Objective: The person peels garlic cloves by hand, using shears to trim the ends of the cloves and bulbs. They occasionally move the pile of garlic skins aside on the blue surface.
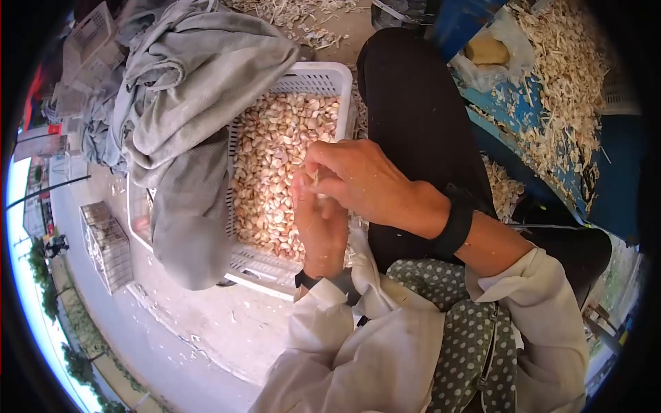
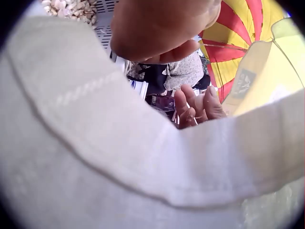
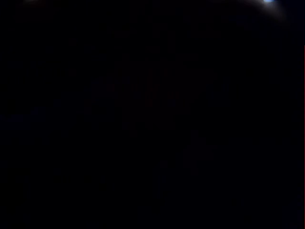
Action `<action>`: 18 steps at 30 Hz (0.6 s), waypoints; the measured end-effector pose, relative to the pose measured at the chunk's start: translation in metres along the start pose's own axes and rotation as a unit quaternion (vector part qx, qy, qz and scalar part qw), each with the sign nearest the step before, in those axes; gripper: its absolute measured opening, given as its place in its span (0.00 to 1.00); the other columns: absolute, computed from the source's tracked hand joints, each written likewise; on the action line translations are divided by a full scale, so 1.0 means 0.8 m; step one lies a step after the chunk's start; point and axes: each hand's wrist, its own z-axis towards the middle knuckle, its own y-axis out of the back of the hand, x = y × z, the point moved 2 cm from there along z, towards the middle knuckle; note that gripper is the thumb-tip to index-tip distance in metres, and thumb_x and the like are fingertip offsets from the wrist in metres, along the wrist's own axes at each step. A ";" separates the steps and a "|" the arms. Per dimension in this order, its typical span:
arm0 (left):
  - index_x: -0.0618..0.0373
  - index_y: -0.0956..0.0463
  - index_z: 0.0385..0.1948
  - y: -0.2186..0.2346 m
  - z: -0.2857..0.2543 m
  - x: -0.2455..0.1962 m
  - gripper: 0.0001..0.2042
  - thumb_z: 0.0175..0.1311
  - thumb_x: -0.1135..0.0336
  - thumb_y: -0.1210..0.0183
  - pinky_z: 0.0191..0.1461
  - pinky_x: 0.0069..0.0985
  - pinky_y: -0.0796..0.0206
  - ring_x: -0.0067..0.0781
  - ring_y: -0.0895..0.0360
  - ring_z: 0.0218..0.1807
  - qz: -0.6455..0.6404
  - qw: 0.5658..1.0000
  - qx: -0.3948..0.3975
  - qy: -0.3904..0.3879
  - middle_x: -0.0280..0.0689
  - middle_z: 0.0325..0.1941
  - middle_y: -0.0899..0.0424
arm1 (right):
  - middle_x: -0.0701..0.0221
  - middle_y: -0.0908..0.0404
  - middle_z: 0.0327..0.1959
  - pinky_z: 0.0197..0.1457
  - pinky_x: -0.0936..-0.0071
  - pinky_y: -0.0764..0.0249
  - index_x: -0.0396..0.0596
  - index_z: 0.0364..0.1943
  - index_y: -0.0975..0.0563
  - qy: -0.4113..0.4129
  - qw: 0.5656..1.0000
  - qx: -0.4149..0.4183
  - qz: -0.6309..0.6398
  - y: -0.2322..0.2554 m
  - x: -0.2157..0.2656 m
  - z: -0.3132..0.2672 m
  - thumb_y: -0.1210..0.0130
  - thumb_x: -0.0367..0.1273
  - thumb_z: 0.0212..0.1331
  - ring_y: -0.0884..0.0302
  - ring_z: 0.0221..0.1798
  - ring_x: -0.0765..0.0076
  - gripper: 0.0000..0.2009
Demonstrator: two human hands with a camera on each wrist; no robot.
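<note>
grey cloth: draped over the crate's left part.
slatted plastic crate: pale-walled; bears the garlic cloves.
garlic cloves: loose heap inside; probably light, firm, slippery once bare and easily bruised; best taken singly, by the ends, with thumb and fingertips.
left hand: near the crate's right side, fingers raised to meet the other hand; blur hides whether it grips.
small pale piece: at the fingertips, above the heap; probably a clove.
right hand: narrow, pinching this piece between thumb and finger.
dry husks: heaped at far right; head view only.
left wrist view: adds a red-and-yellow striped canopy.
right wrist view: nearly black; grip undetermined there.
</note>
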 end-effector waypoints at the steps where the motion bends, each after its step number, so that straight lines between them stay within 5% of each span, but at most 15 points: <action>1: 0.54 0.33 0.44 0.011 0.001 0.002 0.09 0.70 0.61 0.52 0.43 0.18 0.35 0.18 0.28 0.39 -0.017 0.999 0.031 0.014 0.34 0.41 0.25 | 0.56 0.22 0.23 0.30 0.63 0.26 0.39 0.31 0.29 0.045 0.998 -0.029 -0.045 -0.003 -0.007 0.001 0.49 0.24 0.50 0.21 0.24 0.50 0.05; 2: 0.54 0.33 0.44 0.018 0.000 0.004 0.09 0.70 0.60 0.52 0.42 0.17 0.35 0.18 0.28 0.38 -0.035 0.997 0.062 0.028 0.34 0.41 0.25 | 0.55 0.22 0.23 0.29 0.65 0.25 0.38 0.30 0.28 0.090 0.990 -0.058 -0.089 -0.004 -0.010 0.000 0.50 0.23 0.50 0.20 0.22 0.53 0.04; 3: 0.54 0.33 0.43 0.000 -0.008 0.003 0.09 0.70 0.60 0.51 0.36 0.15 0.37 0.15 0.30 0.33 -0.022 0.999 0.014 0.027 0.33 0.38 0.25 | 0.56 0.22 0.23 0.30 0.66 0.25 0.37 0.30 0.28 -0.006 1.000 -0.013 0.016 -0.001 0.001 -0.004 0.51 0.22 0.49 0.20 0.22 0.56 0.04; 4: 0.54 0.33 0.43 0.003 -0.008 0.003 0.09 0.70 0.60 0.51 0.36 0.15 0.37 0.15 0.30 0.33 -0.025 0.999 0.011 0.028 0.33 0.38 0.25 | 0.56 0.22 0.23 0.30 0.66 0.25 0.37 0.30 0.28 -0.009 1.000 -0.011 0.015 -0.001 0.003 -0.005 0.51 0.22 0.49 0.20 0.22 0.56 0.04; 13: 0.52 0.32 0.41 0.024 -0.012 0.007 0.07 0.70 0.61 0.50 0.19 0.10 0.46 0.12 0.35 0.23 0.026 0.999 0.019 -0.006 0.29 0.29 0.28 | 0.57 0.23 0.22 0.29 0.69 0.27 0.36 0.26 0.27 0.026 0.998 0.000 -0.065 0.005 -0.001 0.000 0.46 0.22 0.45 0.23 0.23 0.55 0.04; 16: 0.53 0.32 0.41 0.038 -0.015 0.015 0.08 0.70 0.61 0.50 0.20 0.08 0.46 0.12 0.36 0.22 -0.016 0.999 0.013 0.050 0.28 0.29 0.28 | 0.57 0.23 0.22 0.30 0.68 0.27 0.37 0.26 0.26 -0.005 0.999 0.035 -0.015 0.007 -0.007 0.000 0.44 0.21 0.43 0.23 0.24 0.54 0.05; 18: 0.57 0.32 0.50 0.039 -0.011 0.017 0.12 0.70 0.64 0.52 0.22 0.01 0.42 0.12 0.31 0.28 -0.176 0.974 0.099 0.104 0.33 0.37 0.25 | 0.57 0.23 0.21 0.31 0.67 0.28 0.39 0.27 0.26 -0.054 0.995 0.067 0.049 0.004 -0.007 0.001 0.45 0.21 0.43 0.23 0.24 0.54 0.05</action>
